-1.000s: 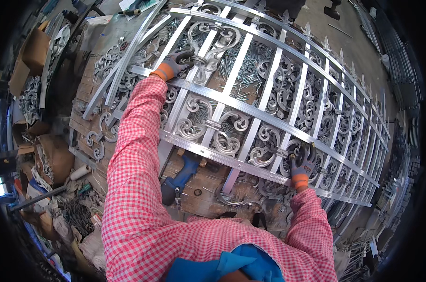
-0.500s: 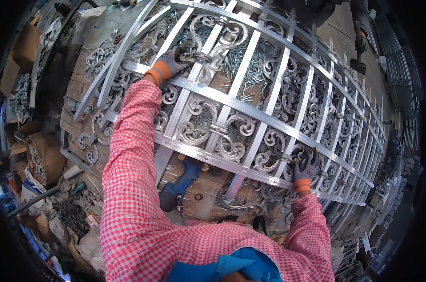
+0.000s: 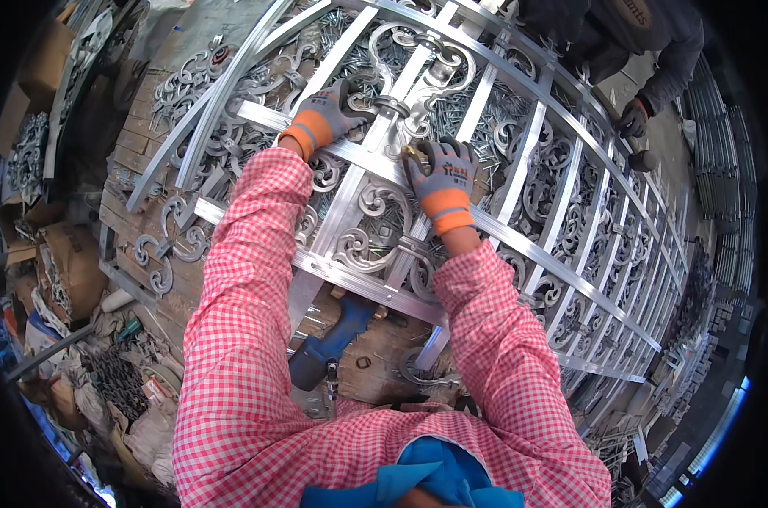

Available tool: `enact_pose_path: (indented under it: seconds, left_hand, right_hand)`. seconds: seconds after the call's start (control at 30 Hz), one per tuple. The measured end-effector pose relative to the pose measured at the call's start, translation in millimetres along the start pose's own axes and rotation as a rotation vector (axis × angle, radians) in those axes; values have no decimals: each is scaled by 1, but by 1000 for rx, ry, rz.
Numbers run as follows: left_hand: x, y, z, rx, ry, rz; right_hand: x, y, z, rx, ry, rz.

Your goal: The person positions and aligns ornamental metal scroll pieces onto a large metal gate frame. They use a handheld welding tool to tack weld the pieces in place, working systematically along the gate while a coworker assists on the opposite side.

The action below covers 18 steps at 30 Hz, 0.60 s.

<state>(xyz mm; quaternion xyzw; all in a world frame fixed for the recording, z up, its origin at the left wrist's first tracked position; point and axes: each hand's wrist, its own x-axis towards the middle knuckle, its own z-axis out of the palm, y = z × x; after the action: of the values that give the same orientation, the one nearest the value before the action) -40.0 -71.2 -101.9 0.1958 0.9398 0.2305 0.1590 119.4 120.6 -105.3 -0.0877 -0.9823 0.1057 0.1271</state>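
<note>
A silver metal fence panel point(image 3: 507, 227) with flat rails, upright bars and cast scrolls lies across the work surface. My left hand point(image 3: 323, 120), in a grey glove with an orange cuff, is at the upper left of the middle rail. Its thumb and fingers close around the curled end of a scroll ornament point(image 3: 386, 63) beside a collared bar. Just to the right, my right hand point(image 3: 445, 173), gloved alike, reaches over the same rail with thumb and fingers apart. Its fingertips are partly hidden among the metalwork. Below the panel lies a blue power drill point(image 3: 326, 345).
Loose screws point(image 3: 469, 114) and spare scrolls lie beneath the panel. More scroll castings point(image 3: 171, 241) rest at the left on the wooden surface point(image 3: 130, 165). A co-worker's dark sleeve point(image 3: 676, 63) and hand are at the far right. Stacked metal bars point(image 3: 714, 161) stand beyond.
My right hand has moved left and away from me, from the lower right scrolls to beside my left hand. My left hand stays at the scroll. The co-worker has leaned in at the far side.
</note>
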Motion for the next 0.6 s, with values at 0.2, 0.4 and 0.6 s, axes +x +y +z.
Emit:
enact_pose_path:
  seconds: [0.2,0.4,0.6]
  left_hand:
    - [-2,-3,5,-29,31,-8]
    - [2,-6,9,-7,-12,-36]
    - [10,-14,17,-15,-15,-10]
  right_hand:
    - [10,-10,17,81,-62,163]
    - [11,-18,20,-42,-107,158]
    - [13,-18,25,-24,-116,219]
